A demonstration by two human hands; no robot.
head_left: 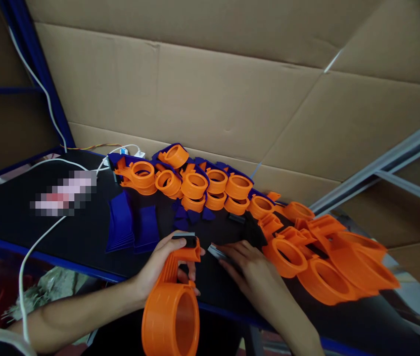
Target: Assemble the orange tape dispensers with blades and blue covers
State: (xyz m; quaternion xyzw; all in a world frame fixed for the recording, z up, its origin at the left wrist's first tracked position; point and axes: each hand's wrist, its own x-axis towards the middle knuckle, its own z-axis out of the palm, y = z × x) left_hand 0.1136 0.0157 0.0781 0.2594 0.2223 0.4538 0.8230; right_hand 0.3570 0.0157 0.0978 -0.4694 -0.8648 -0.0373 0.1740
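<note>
Hanging over the front edge of the black desk [83, 242], the orange plastic ring [154, 316] looks light, stiff (best gripped by its handle [167, 271], as the left hand [154, 267] does); the right hand [249, 264] pinches a flat silvery strip [217, 251].

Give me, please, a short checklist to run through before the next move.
1. Left hand gripping the orange holder: ok.
2. Black piece at the holder's handle end, under the left thumb: ok; whether it is fixed, cannot tell.
3. Right hand at the grey strip: ok; firmness of grip, cannot tell.
4. Blue plates apart from both hands: ok.
5. White cable clear of the left forearm: cannot tell; they overlap in view.
</note>
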